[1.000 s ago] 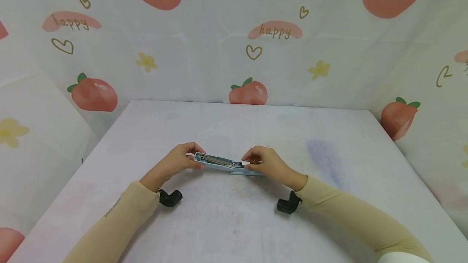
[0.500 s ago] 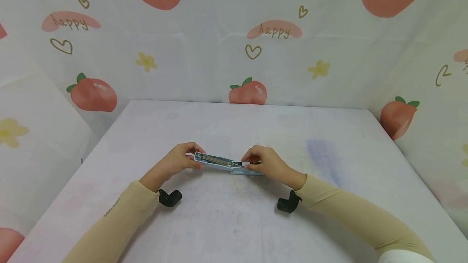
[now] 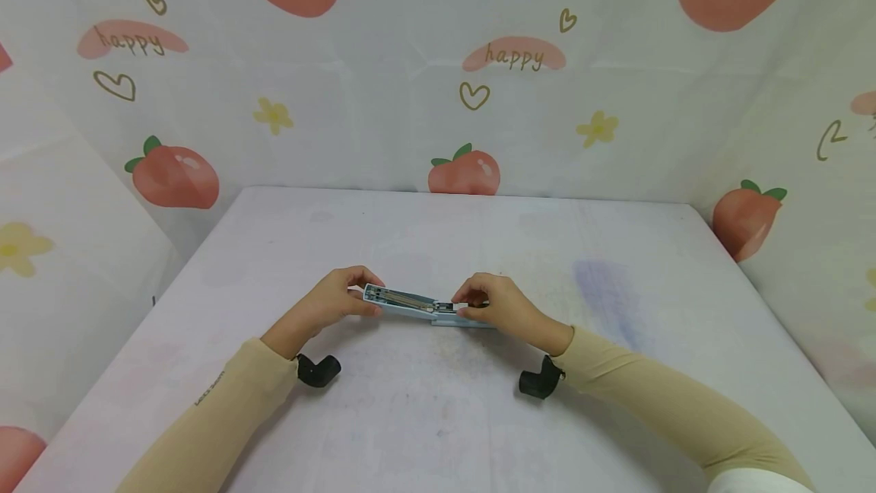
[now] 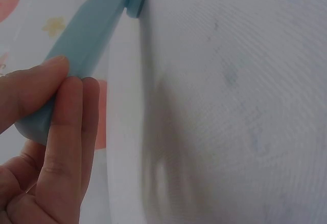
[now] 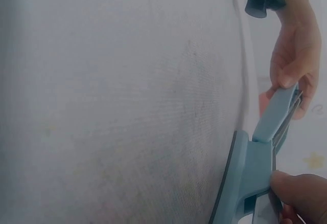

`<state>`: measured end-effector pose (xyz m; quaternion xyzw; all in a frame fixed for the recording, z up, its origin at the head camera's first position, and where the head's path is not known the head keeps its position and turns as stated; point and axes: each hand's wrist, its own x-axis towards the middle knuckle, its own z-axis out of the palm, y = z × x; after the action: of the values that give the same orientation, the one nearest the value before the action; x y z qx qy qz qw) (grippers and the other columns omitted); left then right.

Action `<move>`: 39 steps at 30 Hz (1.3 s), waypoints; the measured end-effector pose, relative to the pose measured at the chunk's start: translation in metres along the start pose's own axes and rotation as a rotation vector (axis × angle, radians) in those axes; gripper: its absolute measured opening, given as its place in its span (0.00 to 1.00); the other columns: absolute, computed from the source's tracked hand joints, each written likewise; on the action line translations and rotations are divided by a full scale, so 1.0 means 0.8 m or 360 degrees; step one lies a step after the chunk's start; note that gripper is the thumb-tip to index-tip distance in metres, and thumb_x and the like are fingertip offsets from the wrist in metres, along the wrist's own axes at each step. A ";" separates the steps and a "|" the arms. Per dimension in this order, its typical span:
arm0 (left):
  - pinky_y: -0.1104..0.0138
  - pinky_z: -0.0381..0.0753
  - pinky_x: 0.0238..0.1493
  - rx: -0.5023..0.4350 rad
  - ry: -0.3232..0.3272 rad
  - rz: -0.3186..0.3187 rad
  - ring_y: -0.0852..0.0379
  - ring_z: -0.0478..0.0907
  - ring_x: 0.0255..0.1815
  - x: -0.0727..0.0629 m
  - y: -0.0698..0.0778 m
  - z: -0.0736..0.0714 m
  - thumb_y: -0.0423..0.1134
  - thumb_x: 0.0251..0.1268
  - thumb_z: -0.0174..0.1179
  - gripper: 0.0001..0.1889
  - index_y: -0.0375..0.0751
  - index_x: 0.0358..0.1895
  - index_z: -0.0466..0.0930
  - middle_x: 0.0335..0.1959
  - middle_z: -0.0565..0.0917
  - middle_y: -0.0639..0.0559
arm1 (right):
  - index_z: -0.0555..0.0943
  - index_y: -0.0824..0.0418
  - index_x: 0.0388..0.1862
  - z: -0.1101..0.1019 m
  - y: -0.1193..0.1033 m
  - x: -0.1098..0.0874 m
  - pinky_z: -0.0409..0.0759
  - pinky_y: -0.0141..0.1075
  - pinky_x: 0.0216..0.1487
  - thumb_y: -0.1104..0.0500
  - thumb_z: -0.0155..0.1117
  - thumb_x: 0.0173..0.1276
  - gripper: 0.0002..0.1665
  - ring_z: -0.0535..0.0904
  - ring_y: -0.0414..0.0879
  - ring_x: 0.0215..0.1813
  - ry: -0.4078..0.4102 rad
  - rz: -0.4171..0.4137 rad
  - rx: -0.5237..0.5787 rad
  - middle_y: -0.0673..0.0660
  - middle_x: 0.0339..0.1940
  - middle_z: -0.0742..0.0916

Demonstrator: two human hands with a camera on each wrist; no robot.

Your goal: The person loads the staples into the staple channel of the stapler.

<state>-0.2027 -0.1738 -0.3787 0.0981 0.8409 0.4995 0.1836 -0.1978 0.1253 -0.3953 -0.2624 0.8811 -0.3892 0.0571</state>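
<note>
A light blue stapler (image 3: 408, 309) is swung wide open at mid-table, its top cover folded back to the left so the metal inside shows. My left hand (image 3: 333, 300) pinches the free end of that cover; in the left wrist view the thumb and fingers clasp the cover (image 4: 88, 40) above the tabletop. Over the other half of the stapler, my right hand (image 3: 505, 309) pinches near the hinge, with a small white piece at its fingertips. The right wrist view shows the base (image 5: 234, 183) down on the table and the right thumb (image 5: 296, 189) against the stapler's inner side.
The table has a white cover (image 3: 411, 417) with a faint purple stain (image 3: 607, 303) to the right. Behind it hangs a white backdrop (image 3: 383, 90) printed with peaches. Black wrist cameras (image 3: 318, 370) sit below both cuffs, near the tabletop.
</note>
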 end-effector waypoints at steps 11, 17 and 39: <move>0.66 0.74 0.36 0.0006 0.0009 -0.0007 0.59 0.77 0.32 -0.001 0.001 0.000 0.28 0.52 0.69 0.19 0.33 0.48 0.76 0.44 0.76 0.43 | 0.85 0.58 0.39 -0.002 -0.003 -0.001 0.80 0.32 0.44 0.64 0.72 0.59 0.08 0.80 0.40 0.39 -0.0012 -0.0016 -0.0006 0.52 0.38 0.85; 0.67 0.74 0.36 0.0008 0.0008 -0.0011 0.59 0.78 0.33 -0.001 0.002 0.000 0.28 0.52 0.69 0.19 0.33 0.49 0.76 0.44 0.77 0.43 | 0.85 0.57 0.38 -0.003 -0.002 -0.001 0.80 0.32 0.44 0.63 0.71 0.60 0.08 0.81 0.41 0.39 -0.0021 -0.0022 -0.0009 0.52 0.38 0.85; 0.67 0.73 0.34 -0.0005 0.0003 -0.0016 0.59 0.77 0.32 0.002 0.002 0.001 0.28 0.51 0.70 0.20 0.34 0.48 0.76 0.43 0.79 0.44 | 0.85 0.59 0.38 -0.006 0.001 0.001 0.81 0.33 0.46 0.64 0.71 0.60 0.07 0.83 0.42 0.42 -0.0064 0.0012 0.0027 0.53 0.39 0.85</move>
<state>-0.2041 -0.1716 -0.3785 0.0932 0.8408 0.5000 0.1855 -0.1999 0.1286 -0.3925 -0.2664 0.8774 -0.3912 0.0786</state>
